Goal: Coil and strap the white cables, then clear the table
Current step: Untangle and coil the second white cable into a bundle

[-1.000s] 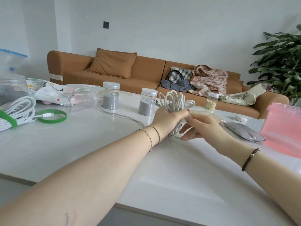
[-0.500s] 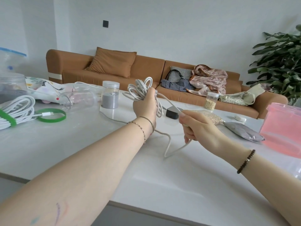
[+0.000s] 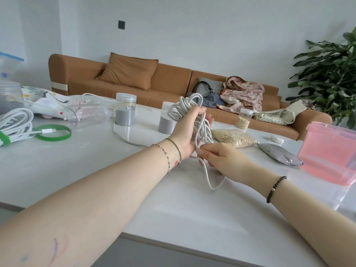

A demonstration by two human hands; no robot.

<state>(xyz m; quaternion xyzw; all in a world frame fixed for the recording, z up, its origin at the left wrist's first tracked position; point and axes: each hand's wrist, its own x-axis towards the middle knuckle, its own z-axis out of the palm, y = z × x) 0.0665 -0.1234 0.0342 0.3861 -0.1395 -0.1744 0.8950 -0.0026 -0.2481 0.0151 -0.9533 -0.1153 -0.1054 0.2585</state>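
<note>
Two hands share my work: left hand grips the cable bundle upright; right hand pinches the loose strand, feeding another loop.

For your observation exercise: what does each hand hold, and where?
Left hand grips the white round cable by its coiled loops; right hand pinches the loose strand.

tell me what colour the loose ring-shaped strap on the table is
The flat ring-shaped strap is green; head view.
</note>
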